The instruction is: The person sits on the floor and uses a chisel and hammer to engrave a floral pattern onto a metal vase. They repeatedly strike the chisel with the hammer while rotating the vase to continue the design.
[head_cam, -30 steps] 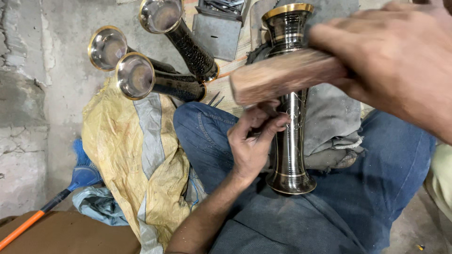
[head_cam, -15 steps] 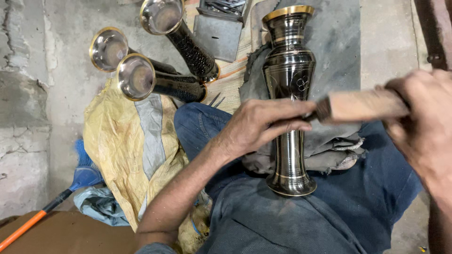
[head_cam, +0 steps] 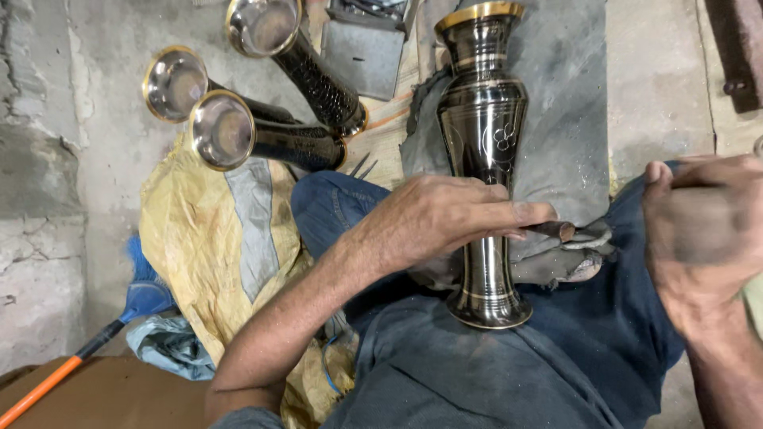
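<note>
Concrete floor (head_cam: 103, 151), grey and rough, fills the left and far parts of the view, with cracks and pale patches. A yellow sack (head_cam: 211, 262) lies spread on it at the left. Three more dark metal vases (head_cam: 270, 107) lie on their sides at the far edge of the sack, with their shiny open mouths turned toward the camera. Near the left corner, a blue brush with an orange handle (head_cam: 87, 349) rests beside a crumpled pale cloth (head_cam: 171, 345). A small grey metal box (head_cam: 362, 48) sits far back, next to a grey cloth (head_cam: 560, 103) spread over the floor.

The person sits on the floor in blue jeans (head_cam: 477, 373). A tall dark vase (head_cam: 483, 159) with a gold rim stands upright on the lap, in the middle of the view. The left hand (head_cam: 445, 218) reaches across in front of the vase's thin waist, and its fingers pinch a thin metal tool (head_cam: 552, 230) that points right. The right hand (head_cam: 703, 238) is blurry at the right edge. Its fingers look curled, but I cannot tell if they hold anything.
</note>
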A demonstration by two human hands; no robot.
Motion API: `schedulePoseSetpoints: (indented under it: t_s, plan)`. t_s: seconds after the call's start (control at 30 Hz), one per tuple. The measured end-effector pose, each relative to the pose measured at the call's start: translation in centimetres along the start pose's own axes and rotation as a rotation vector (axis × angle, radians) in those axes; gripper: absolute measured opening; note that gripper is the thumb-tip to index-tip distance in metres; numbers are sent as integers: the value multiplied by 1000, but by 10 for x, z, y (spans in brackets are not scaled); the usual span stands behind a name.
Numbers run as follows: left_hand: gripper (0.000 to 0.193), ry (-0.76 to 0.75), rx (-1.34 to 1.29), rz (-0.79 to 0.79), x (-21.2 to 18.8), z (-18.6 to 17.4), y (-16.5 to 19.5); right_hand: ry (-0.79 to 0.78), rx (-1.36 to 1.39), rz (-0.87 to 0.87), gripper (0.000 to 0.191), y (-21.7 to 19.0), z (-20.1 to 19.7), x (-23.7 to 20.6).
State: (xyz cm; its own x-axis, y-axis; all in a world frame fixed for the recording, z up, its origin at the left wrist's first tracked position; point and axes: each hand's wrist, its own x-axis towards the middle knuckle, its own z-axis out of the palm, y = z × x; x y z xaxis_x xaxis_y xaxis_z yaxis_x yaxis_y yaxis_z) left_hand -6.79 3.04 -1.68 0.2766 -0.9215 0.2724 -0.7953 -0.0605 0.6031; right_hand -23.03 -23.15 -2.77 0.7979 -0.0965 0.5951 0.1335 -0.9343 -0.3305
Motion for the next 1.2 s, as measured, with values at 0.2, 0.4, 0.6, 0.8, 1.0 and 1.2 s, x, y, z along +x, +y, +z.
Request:
schedulePoseSetpoints:
  t_s: [0.2,0.4,0.6,0.8,1.0,1.2]
  plan:
    - [67,13,64,41,-13,-9,10,15,165,90,16,10,3,-12]
    - [68,-60,161,-40,-19,-13,26,-121,-4,155,14,13,-5,-14]
    - [59,29,163,-8,-23,-4,26,-29,159,92,12,14,-5,-31]
    - [29,498,-383,-165,-28,-6,2,-200,287,-290,52,20,8,-69]
    - [32,722,-706,-523,-19,-13,1,-449,251,-197,42,-37,8,-93]
    - [38,405,-393,-329,11,-15,15,-548,261,89,50,-46,18,-69]
